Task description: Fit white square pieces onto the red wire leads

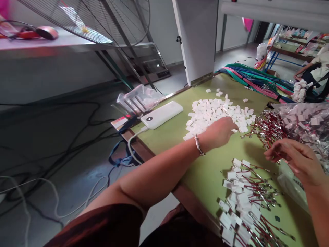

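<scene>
My left hand (220, 132), wearing a white bracelet (198, 145) at the wrist, reaches over the pile of small white plastic connector housings (209, 112). Its fingers are curled down at the pile's right edge, pinching a white housing that is mostly hidden. To the right, my right hand (295, 156) is raised above the table with thumb and fingers bent together; what lies between them is too hidden to name. Just beyond it is a bundle of dark red wires with metal terminals (271, 128). Nearer me lie white housings with short red wires attached (240, 197).
A white power bank (164, 115) with a plugged-in cable rests at the green table's (159, 140) left edge. Plastic bags (305, 118) of parts stand right. Coloured cable bundles (257, 80) lie at the back, beside a white upright panel (197, 41). Another person sits far right.
</scene>
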`<state>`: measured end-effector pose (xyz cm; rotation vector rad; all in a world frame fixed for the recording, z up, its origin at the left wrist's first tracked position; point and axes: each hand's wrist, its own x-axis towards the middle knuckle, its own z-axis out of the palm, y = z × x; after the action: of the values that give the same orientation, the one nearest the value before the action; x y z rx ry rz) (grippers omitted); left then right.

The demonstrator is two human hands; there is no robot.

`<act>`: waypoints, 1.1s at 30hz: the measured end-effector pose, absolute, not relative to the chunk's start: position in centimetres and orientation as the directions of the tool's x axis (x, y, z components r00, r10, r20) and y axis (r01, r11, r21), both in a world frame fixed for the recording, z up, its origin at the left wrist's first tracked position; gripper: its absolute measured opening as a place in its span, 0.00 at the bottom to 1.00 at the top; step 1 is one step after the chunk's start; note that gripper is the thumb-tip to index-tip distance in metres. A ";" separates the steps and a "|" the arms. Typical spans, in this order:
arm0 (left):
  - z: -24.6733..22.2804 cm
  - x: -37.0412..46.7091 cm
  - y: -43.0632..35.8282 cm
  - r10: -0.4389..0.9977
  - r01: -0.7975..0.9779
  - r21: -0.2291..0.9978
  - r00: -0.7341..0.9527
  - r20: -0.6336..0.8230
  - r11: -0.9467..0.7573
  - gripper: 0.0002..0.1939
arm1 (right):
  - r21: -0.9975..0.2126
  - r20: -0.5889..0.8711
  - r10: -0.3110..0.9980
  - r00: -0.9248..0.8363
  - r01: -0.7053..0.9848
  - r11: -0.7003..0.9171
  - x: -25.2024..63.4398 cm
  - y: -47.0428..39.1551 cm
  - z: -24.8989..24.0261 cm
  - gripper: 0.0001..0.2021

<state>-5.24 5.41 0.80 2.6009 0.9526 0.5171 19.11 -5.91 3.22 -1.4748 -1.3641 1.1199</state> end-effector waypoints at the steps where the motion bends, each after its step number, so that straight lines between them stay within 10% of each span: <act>1: 0.6 -5.7 6.1 0.639 0.545 0.366 0.738 0.217 -0.754 0.15 | -0.955 -0.103 0.994 0.018 0.277 -0.104 19.1 -5.7 2.8 0.14; 11: -0.6 -5.0 6.6 0.569 0.497 0.329 0.803 0.177 -0.803 0.07 | -0.840 -0.187 0.982 0.006 0.517 -0.163 18.9 -4.4 0.0 0.10; 17: 0.5 -4.0 4.7 0.725 0.265 0.907 0.686 0.062 -0.328 0.08 | -0.818 -0.194 0.962 0.192 0.509 -0.267 18.5 -4.5 0.5 0.13; 20: 0.4 -3.6 4.1 0.699 0.133 0.991 0.707 -0.101 0.009 0.06 | -0.788 -0.050 0.982 0.181 0.597 -0.149 17.8 -5.0 0.8 0.12; 33: -0.8 -3.4 4.1 0.590 -0.034 0.935 0.783 -0.195 0.354 0.07 | -0.085 0.539 0.790 -0.292 0.914 0.396 16.1 -6.0 0.9 0.09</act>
<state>-3.41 4.14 -0.76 1.1492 0.5647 0.4323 16.07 -5.99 0.85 -1.4532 -2.1550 -0.3273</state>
